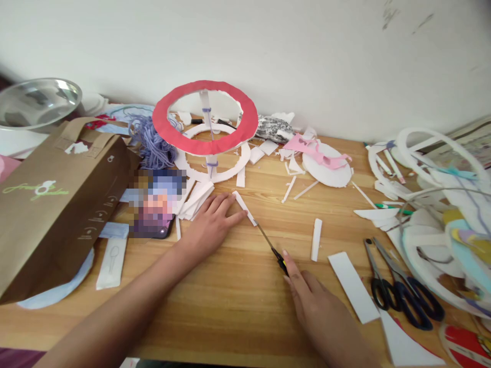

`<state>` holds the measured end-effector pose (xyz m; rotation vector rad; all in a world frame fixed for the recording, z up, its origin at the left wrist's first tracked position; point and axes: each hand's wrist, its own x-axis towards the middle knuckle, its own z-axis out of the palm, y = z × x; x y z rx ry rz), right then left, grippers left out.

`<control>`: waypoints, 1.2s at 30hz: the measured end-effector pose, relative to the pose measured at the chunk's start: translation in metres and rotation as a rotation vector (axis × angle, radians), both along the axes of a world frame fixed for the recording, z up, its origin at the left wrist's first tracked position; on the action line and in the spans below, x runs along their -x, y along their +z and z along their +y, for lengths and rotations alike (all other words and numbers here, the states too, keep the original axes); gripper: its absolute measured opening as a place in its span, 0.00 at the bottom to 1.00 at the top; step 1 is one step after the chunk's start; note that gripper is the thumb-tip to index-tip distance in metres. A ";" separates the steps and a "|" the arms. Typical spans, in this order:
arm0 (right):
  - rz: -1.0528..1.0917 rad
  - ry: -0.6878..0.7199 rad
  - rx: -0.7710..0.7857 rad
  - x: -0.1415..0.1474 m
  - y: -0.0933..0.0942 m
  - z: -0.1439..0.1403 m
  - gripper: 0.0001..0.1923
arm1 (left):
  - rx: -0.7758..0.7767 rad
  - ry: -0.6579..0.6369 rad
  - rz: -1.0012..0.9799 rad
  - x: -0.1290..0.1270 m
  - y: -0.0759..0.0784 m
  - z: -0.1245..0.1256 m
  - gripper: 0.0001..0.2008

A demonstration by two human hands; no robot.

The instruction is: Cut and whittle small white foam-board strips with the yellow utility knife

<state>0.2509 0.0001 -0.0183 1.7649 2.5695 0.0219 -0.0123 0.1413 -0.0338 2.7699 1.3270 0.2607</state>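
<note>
White foam strip [244,206] pinned flat under your left hand [212,221] | right hand [326,317] grips craft knife [268,244], blade at strip's 5 o'clock end | step: trimming | next: steady, shallow pull.

A brown paper bag [57,204] lies on its side at the left of the frame, with a clear bowl [38,102] in the upper left corner and a tangle of purple yarn [153,143] just right of the bag. A red ring [205,116] on a white ring stand [215,171] rises at upper centre of the wooden worktop [238,296], and a white disc [328,171] with pink scraps [318,151] lies to its right. Black-handled scissors [402,289] rest at lower right, beside a white card strip [353,286] and a heap of white rings [433,204] along the right edge.
</note>
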 end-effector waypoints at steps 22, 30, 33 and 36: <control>-0.110 0.057 0.031 0.009 0.000 0.001 0.48 | 0.007 0.009 -0.049 -0.001 0.002 0.003 0.22; -0.057 0.036 0.052 0.004 0.004 -0.003 0.41 | 0.013 0.043 -0.050 -0.001 -0.002 -0.002 0.23; -0.059 0.020 0.053 0.005 0.007 -0.003 0.41 | 0.030 0.040 -0.050 -0.002 -0.001 -0.003 0.23; -0.078 -0.005 0.079 0.005 0.011 0.000 0.35 | 0.047 0.017 -0.052 -0.003 0.000 -0.003 0.23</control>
